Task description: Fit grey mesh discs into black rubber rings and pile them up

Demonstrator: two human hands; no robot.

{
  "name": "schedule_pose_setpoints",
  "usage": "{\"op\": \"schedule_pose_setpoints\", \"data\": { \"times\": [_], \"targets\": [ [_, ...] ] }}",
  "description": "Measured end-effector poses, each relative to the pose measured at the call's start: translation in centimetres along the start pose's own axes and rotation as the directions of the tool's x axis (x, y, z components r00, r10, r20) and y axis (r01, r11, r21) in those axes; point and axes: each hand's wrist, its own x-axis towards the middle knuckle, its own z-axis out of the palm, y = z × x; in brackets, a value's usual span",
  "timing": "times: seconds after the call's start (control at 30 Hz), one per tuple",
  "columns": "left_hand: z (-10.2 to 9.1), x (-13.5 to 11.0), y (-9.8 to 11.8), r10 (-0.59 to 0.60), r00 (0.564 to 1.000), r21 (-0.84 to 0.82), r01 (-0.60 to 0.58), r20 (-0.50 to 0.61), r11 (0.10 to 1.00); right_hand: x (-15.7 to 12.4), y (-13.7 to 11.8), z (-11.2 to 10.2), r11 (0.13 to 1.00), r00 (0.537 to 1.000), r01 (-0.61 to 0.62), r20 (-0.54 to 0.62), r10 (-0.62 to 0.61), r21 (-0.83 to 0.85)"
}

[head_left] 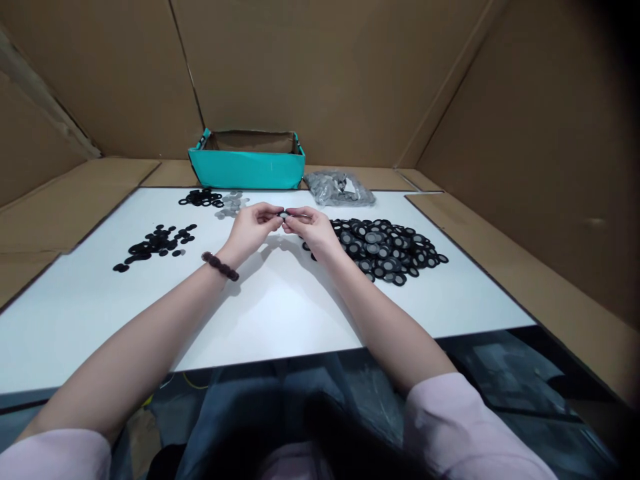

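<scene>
Above the white table top [280, 313], my left hand [251, 227] and my right hand [311, 227] meet fingertip to fingertip. Together they pinch one small round piece [283, 215], grey in the middle with a dark rim. A dark bead bracelet [220, 265] sits on my left wrist. Just right of my right hand lies a big heap of black rings with grey mesh centres [385, 250]. Left of my left hand lies a loose scatter of black rings [157, 243].
A teal box [247, 167] stands open at the back of the table. In front of it lie a small pile of black rings [203, 197] and a small pile of grey discs [233, 203]. A clear bag of grey parts [339, 188] lies at its right. Cardboard walls surround the table.
</scene>
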Motion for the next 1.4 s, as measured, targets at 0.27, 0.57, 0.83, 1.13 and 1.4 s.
{"op": "schedule_pose_setpoints", "data": {
  "times": [0.27, 0.57, 0.83, 1.13, 1.4],
  "targets": [
    [0.1, 0.0, -0.4, -0.007, 1.000, -0.012, 0.007, -0.007, 1.000, 0.1, 0.3, -0.1, 1.000, 1.000, 0.001, 0.000, -0.001, -0.009],
    [-0.1, -0.1, -0.2, 0.201, 0.979, 0.304, -0.201, 0.031, 0.931, 0.1, -0.1, 0.1, 0.998, 0.997, 0.058, 0.044, -0.058, -0.007],
    [-0.5, -0.5, -1.0, 0.420, 0.890, 0.682, -0.418, 0.176, 0.599, 0.2, 0.2, 0.0, 0.987, 1.000, 0.019, -0.004, -0.020, -0.157],
    [-0.3, -0.6, -1.4, 0.424, 0.875, 0.683, -0.459, 0.235, 0.568, 0.2, 0.6, 0.0, 0.982, 0.997, 0.047, -0.050, -0.057, -0.185],
    [-0.2, -0.7, -1.3, 0.410, 0.889, 0.666, -0.432, 0.203, 0.608, 0.1, 0.3, 0.0, 0.985, 0.999, 0.025, -0.038, -0.032, -0.172]
  ]
}}
